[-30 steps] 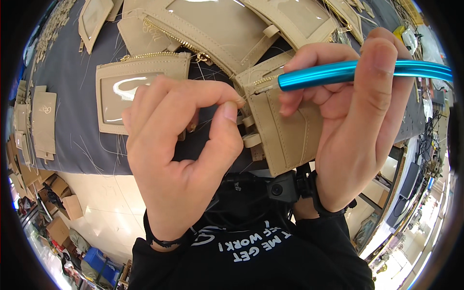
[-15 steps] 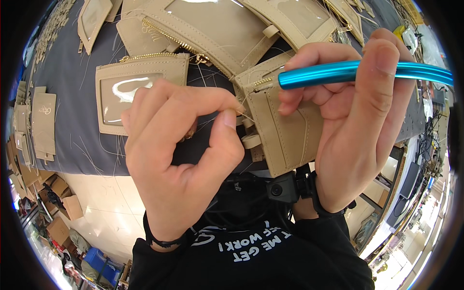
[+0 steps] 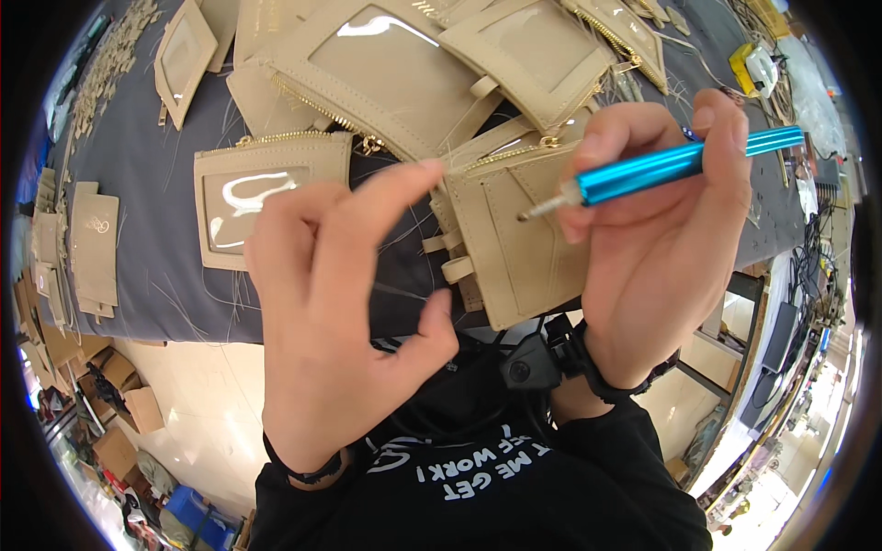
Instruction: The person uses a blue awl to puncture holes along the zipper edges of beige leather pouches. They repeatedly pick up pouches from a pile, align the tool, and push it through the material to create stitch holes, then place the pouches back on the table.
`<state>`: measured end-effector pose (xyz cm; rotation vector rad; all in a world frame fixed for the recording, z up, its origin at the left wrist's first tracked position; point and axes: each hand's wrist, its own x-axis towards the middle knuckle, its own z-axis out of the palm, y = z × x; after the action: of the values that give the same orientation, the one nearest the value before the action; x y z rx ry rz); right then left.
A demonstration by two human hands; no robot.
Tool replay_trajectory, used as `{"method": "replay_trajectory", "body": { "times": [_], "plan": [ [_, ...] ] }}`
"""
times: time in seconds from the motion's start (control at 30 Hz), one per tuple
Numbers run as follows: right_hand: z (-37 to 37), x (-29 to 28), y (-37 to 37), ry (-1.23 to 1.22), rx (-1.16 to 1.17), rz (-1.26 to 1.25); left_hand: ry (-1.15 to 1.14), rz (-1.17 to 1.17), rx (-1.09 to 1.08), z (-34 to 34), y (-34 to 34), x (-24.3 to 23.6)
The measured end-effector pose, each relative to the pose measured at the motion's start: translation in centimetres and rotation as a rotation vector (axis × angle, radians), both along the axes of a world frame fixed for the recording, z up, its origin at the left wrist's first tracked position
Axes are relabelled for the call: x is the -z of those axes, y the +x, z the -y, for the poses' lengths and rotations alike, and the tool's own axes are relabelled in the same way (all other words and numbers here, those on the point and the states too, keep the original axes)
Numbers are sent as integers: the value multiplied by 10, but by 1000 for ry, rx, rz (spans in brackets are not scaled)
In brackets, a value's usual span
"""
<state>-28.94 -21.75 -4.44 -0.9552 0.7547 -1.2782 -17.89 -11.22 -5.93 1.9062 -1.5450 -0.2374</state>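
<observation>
My right hand (image 3: 666, 220) is closed around a shiny blue pen-shaped tool (image 3: 643, 174) with a narrow pale stem and a dark tip. That tip points left and hovers over, or touches, a beige card wallet (image 3: 501, 243); which one I cannot tell. The wallet has slanted pockets, a gold zipper along its top and small strap loops on its left side. Left of it, my left hand (image 3: 335, 275) is open, thumb and forefinger spread apart. Loose threads show between them. Behind that hand lies a beige wallet with a clear window (image 3: 271, 197), partly covered by the fingers.
More beige zip wallets (image 3: 395, 78) overlap across the far side of the dark grey cloth (image 3: 147, 220). Flat beige pieces (image 3: 95, 243) are stacked at the left. At the far right are a yellow-and-white object (image 3: 755, 72) and black cables (image 3: 822, 225). Cardboard boxes (image 3: 119, 386) stand below, left.
My left thumb and forefinger have parted from their pinch on a thread at the wallet's edge. The blue tool has turned, its tip now pointing down over the wallet.
</observation>
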Motion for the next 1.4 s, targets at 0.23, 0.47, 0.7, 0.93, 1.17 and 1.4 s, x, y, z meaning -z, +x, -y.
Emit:
{"method": "replay_trajectory", "body": {
  "times": [0.23,0.47,0.7,0.93,1.17,1.4],
  "plan": [
    [9,-2,-28,-152,-102,228,56,158,152,7,-4,-13],
    [16,-18,-68,-341,-125,314,-151,177,87,18,3,-18],
    [13,-28,-75,-363,-175,351,-68,-458,-123,17,-11,-28],
    [9,-12,-42,-277,-162,250,-91,-315,-276,34,-15,-10],
    [16,-11,-14,-164,-84,18,7,-211,-269,15,-15,-22],
    [17,11,-19,-146,-235,18,77,-60,-166,-1,-20,-9]
  ]
}}
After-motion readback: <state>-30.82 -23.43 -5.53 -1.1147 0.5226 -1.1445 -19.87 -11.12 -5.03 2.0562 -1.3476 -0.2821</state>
